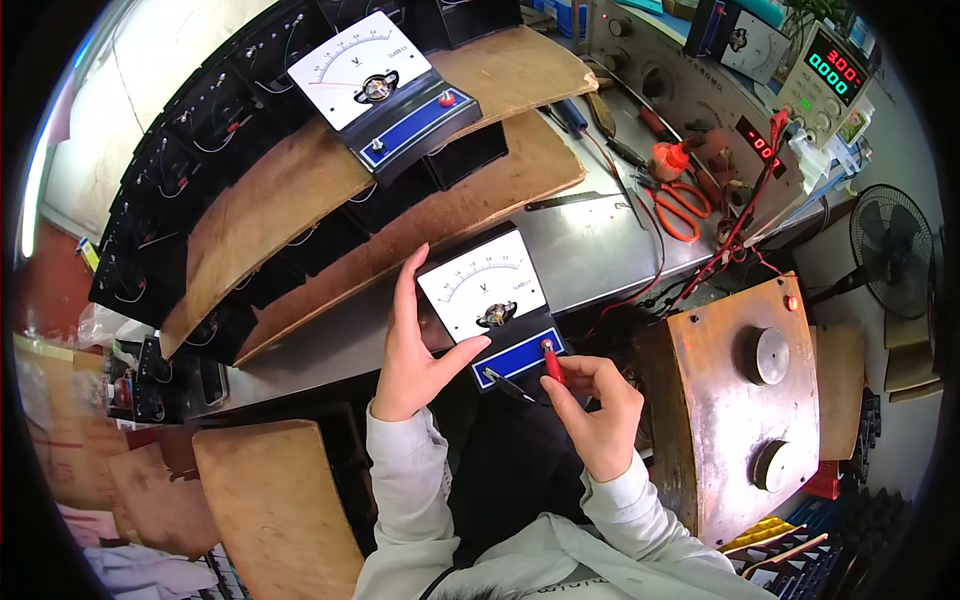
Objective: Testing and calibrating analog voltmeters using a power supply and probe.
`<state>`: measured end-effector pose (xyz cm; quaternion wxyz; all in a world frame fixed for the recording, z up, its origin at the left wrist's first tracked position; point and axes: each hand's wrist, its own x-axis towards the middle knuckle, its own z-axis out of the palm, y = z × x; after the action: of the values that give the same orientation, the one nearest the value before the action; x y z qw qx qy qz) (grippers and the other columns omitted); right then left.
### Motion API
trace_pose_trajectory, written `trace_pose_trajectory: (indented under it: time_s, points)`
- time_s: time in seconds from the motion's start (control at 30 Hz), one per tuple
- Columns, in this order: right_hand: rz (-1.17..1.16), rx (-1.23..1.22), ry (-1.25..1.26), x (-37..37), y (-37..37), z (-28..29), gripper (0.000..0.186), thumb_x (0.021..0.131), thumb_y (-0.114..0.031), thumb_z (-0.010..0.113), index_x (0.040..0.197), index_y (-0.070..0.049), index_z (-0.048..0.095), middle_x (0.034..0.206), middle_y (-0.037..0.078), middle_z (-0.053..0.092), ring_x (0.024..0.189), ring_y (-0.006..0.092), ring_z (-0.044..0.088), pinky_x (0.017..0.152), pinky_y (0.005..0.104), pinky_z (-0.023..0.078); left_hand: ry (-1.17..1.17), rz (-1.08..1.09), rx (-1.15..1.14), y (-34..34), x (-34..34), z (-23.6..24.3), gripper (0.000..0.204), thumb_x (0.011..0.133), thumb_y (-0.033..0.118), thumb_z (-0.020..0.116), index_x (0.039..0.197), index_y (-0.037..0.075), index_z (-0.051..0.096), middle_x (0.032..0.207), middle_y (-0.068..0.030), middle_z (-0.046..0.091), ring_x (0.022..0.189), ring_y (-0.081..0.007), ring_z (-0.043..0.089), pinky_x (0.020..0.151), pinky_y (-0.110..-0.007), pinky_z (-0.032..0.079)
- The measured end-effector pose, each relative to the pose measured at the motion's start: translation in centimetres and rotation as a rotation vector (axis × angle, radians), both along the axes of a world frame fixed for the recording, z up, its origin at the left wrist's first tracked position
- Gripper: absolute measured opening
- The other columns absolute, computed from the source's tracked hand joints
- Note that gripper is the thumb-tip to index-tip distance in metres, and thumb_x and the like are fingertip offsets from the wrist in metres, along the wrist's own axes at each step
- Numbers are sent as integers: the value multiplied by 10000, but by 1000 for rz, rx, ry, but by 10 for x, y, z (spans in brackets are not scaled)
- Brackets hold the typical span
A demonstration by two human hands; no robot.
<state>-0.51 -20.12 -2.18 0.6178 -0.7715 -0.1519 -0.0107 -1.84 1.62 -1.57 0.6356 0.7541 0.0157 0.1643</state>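
Note:
A voltmeter (487, 285) with a white dial and a blue terminal strip is tilted toward me at the bench's front edge. My left hand (415, 345) grips its left side, thumb across the lower front and fingers along the edge. Between the thumb and fingers of my right hand (597, 405) is a red alligator clip (553, 366), touching the right terminal. A black clip (508, 385) sits at the left terminal, its lead running toward my right hand. Behind, a second voltmeter (362, 75) with a red and a black terminal stands on a wooden board.
Curved wooden boards (270, 215) carry rows of black meter housings on the left. Red-handled scissors (683, 210) and a red bottle (668, 160) lie among leads at the right. A power supply (822, 85) glows behind them. A metal box with two knobs (740, 400) stands right; a fan (890, 240) is beyond.

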Motion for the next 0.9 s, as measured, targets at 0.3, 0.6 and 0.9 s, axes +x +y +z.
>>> trace_pose_trajectory:
  time_s: [0.3, 0.6, 0.9]
  points:
    - [2, -14, 42, 3, -6, 0, 227, 846, -38, 800, 1026, 27, 679, 889, 112, 730, 716, 145, 706, 636, 265, 547, -29, 18, -36, -7, 1, 8, 1027, 784, -76, 777, 1592, 104, 168, 1434, -169, 488, 1270, -246, 562, 1030, -380, 497]
    - [9, -77, -21, -3, -6, 4, 213, 845, -44, 801, 1011, 22, 684, 843, 120, 713, 670, 150, 688, 610, 267, 533, -16, 47, -59, -3, -6, 7, 1038, 766, -32, 801, 1592, 82, 184, 1439, -185, 479, 1269, -267, 563, 1046, -395, 478]
    - [4, -95, -20, 0, -12, 0, 201, 853, -37, 789, 1010, 19, 676, 845, 111, 709, 677, 151, 691, 610, 264, 533, -19, 73, 27, -4, -4, -7, 1087, 742, 5, 832, 1599, 75, 165, 1432, -204, 477, 1267, -308, 569, 1010, -405, 516]
